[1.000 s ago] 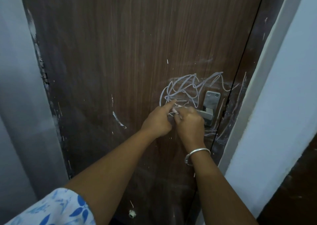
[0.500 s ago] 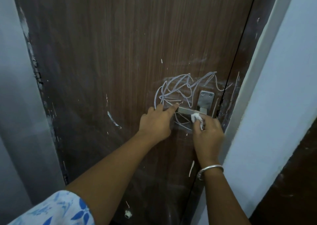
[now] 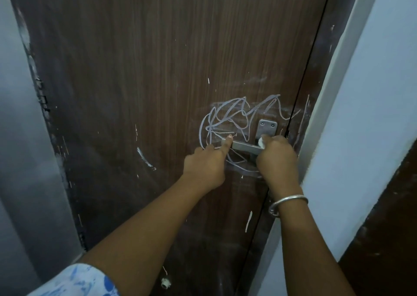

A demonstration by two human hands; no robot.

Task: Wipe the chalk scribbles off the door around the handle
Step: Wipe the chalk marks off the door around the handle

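White chalk scribbles [image 3: 228, 117] loop over the dark brown door [image 3: 158, 70], above, left of and below the metal lever handle [image 3: 244, 146]. My left hand [image 3: 206, 164] is at the lever's free end, its forefinger stretched along the bar and the other fingers curled under. My right hand [image 3: 278, 158] grips a small white wad of cloth [image 3: 261, 142] and holds it against the handle's plate [image 3: 267, 127], where lever and plate meet. A silver bangle sits on my right wrist.
The door frame [image 3: 302, 119] runs just right of the handle, with a pale wall [image 3: 370, 92] beyond it. A grey wall [image 3: 20, 137] stands on the left. Stray chalk marks [image 3: 144, 156] dot the door lower left. A small white stopper [image 3: 164, 282] sits near the floor.
My right hand has moved up and right from below the lever to the handle plate, taking the wad with it. My left hand has stayed on the lever's end.
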